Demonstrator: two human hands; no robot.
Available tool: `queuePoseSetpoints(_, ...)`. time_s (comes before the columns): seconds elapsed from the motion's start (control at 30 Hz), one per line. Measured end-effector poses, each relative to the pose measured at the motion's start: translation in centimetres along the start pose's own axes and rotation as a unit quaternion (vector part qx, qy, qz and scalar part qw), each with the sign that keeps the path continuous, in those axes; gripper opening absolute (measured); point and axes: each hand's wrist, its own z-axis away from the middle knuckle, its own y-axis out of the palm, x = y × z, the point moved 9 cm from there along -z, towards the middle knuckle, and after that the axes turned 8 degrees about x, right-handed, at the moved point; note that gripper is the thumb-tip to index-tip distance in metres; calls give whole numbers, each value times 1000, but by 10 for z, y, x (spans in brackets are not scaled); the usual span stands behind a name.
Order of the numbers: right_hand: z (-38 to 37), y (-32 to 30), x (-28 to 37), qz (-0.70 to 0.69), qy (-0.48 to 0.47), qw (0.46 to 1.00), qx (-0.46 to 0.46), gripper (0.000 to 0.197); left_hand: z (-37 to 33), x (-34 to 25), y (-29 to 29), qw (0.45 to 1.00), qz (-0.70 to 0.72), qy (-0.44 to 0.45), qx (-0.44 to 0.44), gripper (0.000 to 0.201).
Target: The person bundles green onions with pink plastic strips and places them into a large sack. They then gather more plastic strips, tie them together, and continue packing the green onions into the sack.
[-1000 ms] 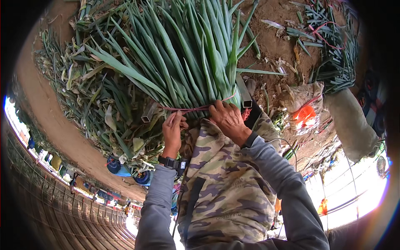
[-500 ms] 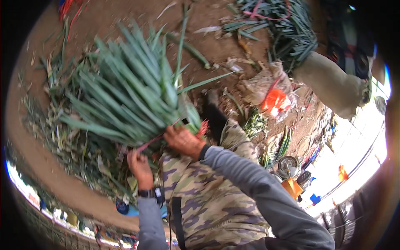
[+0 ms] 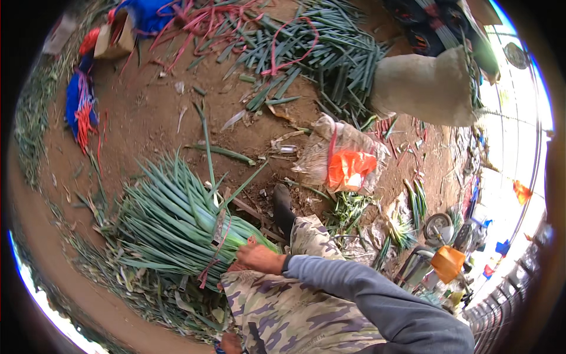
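Note:
A thick bundle of green onions lies across my lap and the ground, its long green leaves fanned out to the left. A pink twine runs over the bundle, and a flat greyish strip lies on it. My right hand is closed at the bundle's pale lower end, with its fingertips hidden against the stalks. Low at the bottom edge, my left hand shows only in part, beside my camouflage-covered thigh, and its fingers are hidden.
Cut green leaves pile up at the back under pink twine. A stuffed pale sack stands at the back right. Nearer lie an orange plastic bag and small onion bunches. A weighing scale stands at the right.
My left hand has left the twine and dropped to the bottom edge. My right hand remains at the bundle's lower end. The view has shifted, showing more ground ahead.

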Motion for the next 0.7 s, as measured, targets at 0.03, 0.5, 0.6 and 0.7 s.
queuePoseSetpoints(0.03, 20, -20, -3, -10, 9, 999, -41, 19, 21, -21, 2, 1000, -12, 14, -4, 27)
queuePoseSetpoints(0.5, 310, -102, -23, -203, 328, 922, -38, 47, 139, -219, 201, 944, -245, 198, -96, 36)
queuePoseSetpoints(0.6, 300, -122, -16, -188, 321, 925, -75, 48, 148, -220, 226, 959, -174, 218, -50, 38)
queuePoseSetpoints(0.7, 292, -140, -19, -169, 326, 922, -124, 46, 134, -229, 291, 968, -176, 179, 17, 39)
